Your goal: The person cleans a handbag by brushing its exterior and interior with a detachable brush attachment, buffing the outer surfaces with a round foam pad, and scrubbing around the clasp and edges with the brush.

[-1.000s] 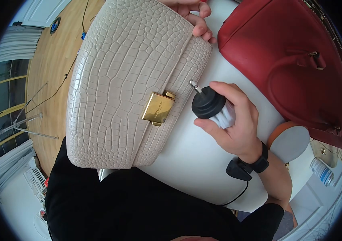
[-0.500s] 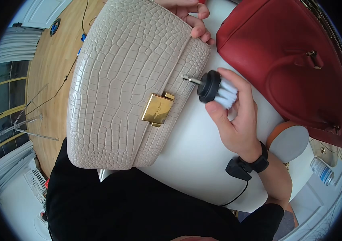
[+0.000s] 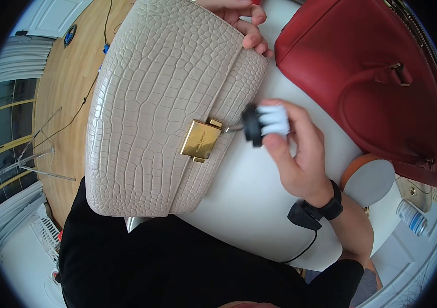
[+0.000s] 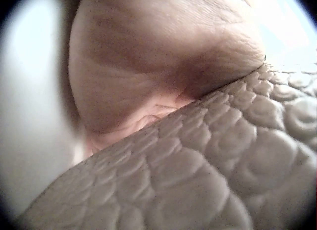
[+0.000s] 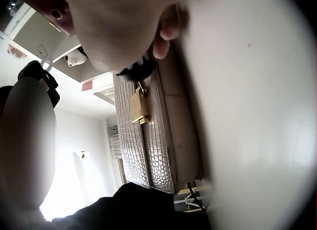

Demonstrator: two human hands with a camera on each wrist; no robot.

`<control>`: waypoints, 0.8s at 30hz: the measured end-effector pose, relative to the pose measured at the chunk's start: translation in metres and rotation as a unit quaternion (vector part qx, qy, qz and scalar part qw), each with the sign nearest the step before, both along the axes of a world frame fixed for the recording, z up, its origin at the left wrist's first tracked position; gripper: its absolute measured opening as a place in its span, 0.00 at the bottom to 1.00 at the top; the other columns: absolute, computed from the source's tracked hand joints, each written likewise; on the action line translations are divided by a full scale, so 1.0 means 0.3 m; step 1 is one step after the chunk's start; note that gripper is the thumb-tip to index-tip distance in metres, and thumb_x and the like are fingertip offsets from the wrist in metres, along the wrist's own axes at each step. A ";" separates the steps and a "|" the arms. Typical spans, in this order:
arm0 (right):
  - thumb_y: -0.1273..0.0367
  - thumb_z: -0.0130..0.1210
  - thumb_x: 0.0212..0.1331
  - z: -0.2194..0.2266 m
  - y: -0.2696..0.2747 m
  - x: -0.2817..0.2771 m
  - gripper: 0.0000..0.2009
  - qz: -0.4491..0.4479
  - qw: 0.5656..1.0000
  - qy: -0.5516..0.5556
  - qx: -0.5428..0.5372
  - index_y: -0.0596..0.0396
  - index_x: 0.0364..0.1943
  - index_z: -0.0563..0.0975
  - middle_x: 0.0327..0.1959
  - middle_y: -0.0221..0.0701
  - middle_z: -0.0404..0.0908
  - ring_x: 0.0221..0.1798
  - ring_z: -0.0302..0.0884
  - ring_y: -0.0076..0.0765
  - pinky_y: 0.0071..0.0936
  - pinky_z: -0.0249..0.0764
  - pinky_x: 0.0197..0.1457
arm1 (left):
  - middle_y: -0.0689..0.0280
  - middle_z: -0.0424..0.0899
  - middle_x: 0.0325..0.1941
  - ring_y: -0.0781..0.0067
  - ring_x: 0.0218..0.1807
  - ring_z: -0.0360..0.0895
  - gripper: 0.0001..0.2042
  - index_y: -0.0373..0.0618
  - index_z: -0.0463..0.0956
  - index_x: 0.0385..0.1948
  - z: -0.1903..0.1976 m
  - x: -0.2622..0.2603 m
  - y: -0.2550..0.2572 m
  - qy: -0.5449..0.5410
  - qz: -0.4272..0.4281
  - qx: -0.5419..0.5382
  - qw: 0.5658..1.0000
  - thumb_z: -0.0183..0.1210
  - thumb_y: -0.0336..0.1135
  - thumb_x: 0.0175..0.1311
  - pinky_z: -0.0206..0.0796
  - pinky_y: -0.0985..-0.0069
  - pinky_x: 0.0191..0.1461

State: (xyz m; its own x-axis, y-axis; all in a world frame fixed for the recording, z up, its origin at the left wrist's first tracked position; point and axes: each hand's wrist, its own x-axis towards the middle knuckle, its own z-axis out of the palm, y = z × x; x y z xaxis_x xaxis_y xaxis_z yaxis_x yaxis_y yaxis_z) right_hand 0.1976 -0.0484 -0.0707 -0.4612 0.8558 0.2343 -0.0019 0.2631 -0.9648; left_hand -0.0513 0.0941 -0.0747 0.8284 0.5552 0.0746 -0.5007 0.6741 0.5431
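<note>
A cream crocodile-textured handbag [image 3: 151, 92] with a gold clasp [image 3: 200, 139] leans in front of me on the white table. My left hand [image 3: 246, 23] holds its far edge, fingers bent at the corner; in the left wrist view the palm [image 4: 163, 51] lies against the textured leather. Between thumb and fingers, my right hand [image 3: 303, 151] grips a round drill brush [image 3: 251, 126] by its white bristles. Its black base faces the bag, and the metal shank points at the clasp, its tip close beside it. The right wrist view shows the brush only partly, behind the hand.
A large red handbag [image 3: 326, 61] lies at the far right. Near the right forearm are a round grey-faced pad with an orange-brown rim [image 3: 370, 182] and a spray can [image 3: 412, 219]. A cable runs from the wrist camera [image 3: 304, 215] across the white table [image 3: 239, 205].
My right hand has turned the drill brush, so its shank swung from pointing up and away to pointing left at the clasp. The left hand and cream handbag have barely moved.
</note>
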 end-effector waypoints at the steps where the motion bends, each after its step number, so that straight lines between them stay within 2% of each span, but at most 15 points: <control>1: 0.65 0.64 0.68 -0.006 0.001 -0.004 0.20 -0.051 0.999 0.016 -0.008 0.62 0.59 0.76 0.41 0.31 0.84 0.31 0.75 0.20 0.19 0.70 0.34 | 0.53 0.87 0.32 0.50 0.54 0.81 0.19 0.41 0.77 0.46 0.000 0.001 0.000 -0.004 -0.001 0.005 1.000 0.36 0.42 0.82 0.62 0.57 0.72; 2: 0.66 0.64 0.68 0.006 -0.005 -0.006 0.20 -0.075 0.994 0.049 -0.069 0.62 0.60 0.76 0.41 0.30 0.84 0.34 0.77 0.19 0.17 0.70 0.35 | 0.53 0.87 0.32 0.50 0.54 0.81 0.19 0.41 0.77 0.46 0.002 -0.004 -0.003 -0.004 0.000 0.005 1.000 0.36 0.42 0.82 0.62 0.57 0.72; 5: 0.67 0.65 0.68 -0.006 0.008 -0.019 0.21 -0.124 0.986 0.088 -0.070 0.61 0.60 0.76 0.40 0.30 0.84 0.33 0.75 0.18 0.17 0.69 0.34 | 0.53 0.86 0.32 0.50 0.54 0.81 0.19 0.40 0.76 0.47 0.024 -0.001 -0.023 0.007 0.003 -0.039 0.999 0.37 0.42 0.82 0.62 0.57 0.72; 8: 0.67 0.65 0.67 0.015 0.009 0.002 0.21 0.006 1.000 -0.015 0.004 0.59 0.61 0.77 0.36 0.28 0.82 0.29 0.70 0.18 0.19 0.66 0.31 | 0.53 0.86 0.33 0.51 0.54 0.81 0.19 0.40 0.76 0.48 0.020 0.017 -0.051 -0.006 0.028 0.009 1.000 0.37 0.42 0.82 0.63 0.57 0.72; 10: 0.67 0.65 0.67 0.006 0.012 -0.009 0.21 0.004 1.000 0.002 0.030 0.59 0.62 0.77 0.37 0.29 0.82 0.29 0.70 0.19 0.19 0.66 0.31 | 0.53 0.86 0.32 0.51 0.54 0.81 0.19 0.40 0.76 0.48 0.050 0.048 -0.113 -0.090 0.171 0.172 0.966 0.37 0.42 0.82 0.63 0.58 0.73; 11: 0.67 0.65 0.67 0.006 0.014 -0.010 0.21 0.003 1.000 0.002 0.030 0.59 0.62 0.77 0.37 0.29 0.82 0.29 0.70 0.19 0.19 0.66 0.31 | 0.53 0.86 0.32 0.51 0.54 0.81 0.19 0.40 0.76 0.48 0.044 0.037 -0.098 -0.091 0.170 0.171 0.966 0.37 0.42 0.82 0.63 0.58 0.73; 13: 0.67 0.64 0.68 0.008 0.015 -0.012 0.21 -0.014 1.000 0.011 0.020 0.59 0.62 0.76 0.39 0.30 0.82 0.29 0.71 0.19 0.20 0.67 0.31 | 0.52 0.86 0.32 0.51 0.54 0.81 0.18 0.39 0.76 0.48 0.036 0.006 -0.051 0.006 0.054 -0.003 0.998 0.38 0.42 0.82 0.63 0.57 0.74; 14: 0.67 0.64 0.68 0.010 0.014 -0.014 0.21 -0.013 1.000 0.012 0.021 0.59 0.62 0.76 0.39 0.30 0.82 0.29 0.71 0.19 0.20 0.67 0.31 | 0.52 0.86 0.32 0.51 0.54 0.81 0.18 0.39 0.76 0.48 0.028 -0.001 -0.037 0.006 0.055 -0.002 0.998 0.38 0.42 0.82 0.63 0.57 0.74; 16: 0.67 0.63 0.69 0.014 0.008 -0.022 0.21 -0.080 0.993 0.061 -0.058 0.59 0.62 0.76 0.39 0.31 0.82 0.29 0.72 0.19 0.20 0.68 0.32 | 0.52 0.86 0.32 0.51 0.54 0.81 0.18 0.38 0.75 0.48 0.042 -0.001 -0.020 0.010 0.013 -0.035 0.999 0.38 0.41 0.82 0.63 0.57 0.74; 17: 0.67 0.63 0.69 0.004 0.014 -0.031 0.20 -0.092 0.992 0.077 -0.041 0.58 0.61 0.77 0.37 0.30 0.81 0.29 0.73 0.21 0.21 0.70 0.32 | 0.52 0.86 0.32 0.51 0.54 0.81 0.18 0.38 0.75 0.48 0.032 -0.007 -0.019 0.010 0.011 -0.036 0.999 0.38 0.41 0.82 0.63 0.57 0.74; 18: 0.67 0.63 0.69 0.014 0.019 -0.026 0.20 -0.093 0.992 0.077 -0.041 0.58 0.61 0.77 0.37 0.30 0.81 0.29 0.73 0.21 0.21 0.70 0.32 | 0.52 0.85 0.33 0.51 0.54 0.81 0.18 0.37 0.75 0.48 0.015 -0.006 -0.025 -0.008 0.027 -0.001 1.000 0.38 0.41 0.82 0.64 0.56 0.74; 20: 0.67 0.63 0.68 0.043 0.031 -0.007 0.19 0.026 0.996 -0.046 0.067 0.58 0.60 0.79 0.35 0.30 0.79 0.28 0.73 0.24 0.22 0.70 0.32 | 0.51 0.85 0.33 0.50 0.54 0.81 0.18 0.36 0.75 0.49 -0.012 -0.002 -0.037 -0.027 0.043 0.035 0.998 0.39 0.41 0.82 0.64 0.56 0.73; 22: 0.67 0.64 0.67 0.034 0.022 -0.002 0.18 0.037 0.996 -0.025 0.079 0.57 0.59 0.79 0.34 0.30 0.78 0.28 0.73 0.26 0.24 0.69 0.31 | 0.50 0.84 0.34 0.49 0.54 0.81 0.19 0.35 0.75 0.50 -0.017 0.030 -0.068 -0.055 0.165 0.256 0.951 0.40 0.41 0.82 0.65 0.57 0.73; 23: 0.67 0.64 0.67 0.037 0.023 -0.001 0.18 0.033 0.996 -0.028 0.077 0.57 0.59 0.79 0.34 0.30 0.78 0.29 0.73 0.25 0.23 0.69 0.32 | 0.50 0.84 0.34 0.49 0.54 0.81 0.19 0.35 0.75 0.50 -0.022 0.024 -0.063 -0.054 0.165 0.256 0.951 0.40 0.41 0.82 0.65 0.57 0.73; 24: 0.67 0.64 0.67 0.038 0.024 0.001 0.19 0.028 0.996 -0.032 0.075 0.58 0.59 0.79 0.34 0.30 0.78 0.29 0.73 0.25 0.23 0.69 0.32 | 0.50 0.84 0.35 0.49 0.54 0.81 0.19 0.34 0.74 0.51 -0.024 0.016 -0.052 -0.047 0.139 0.199 0.969 0.41 0.42 0.82 0.65 0.57 0.73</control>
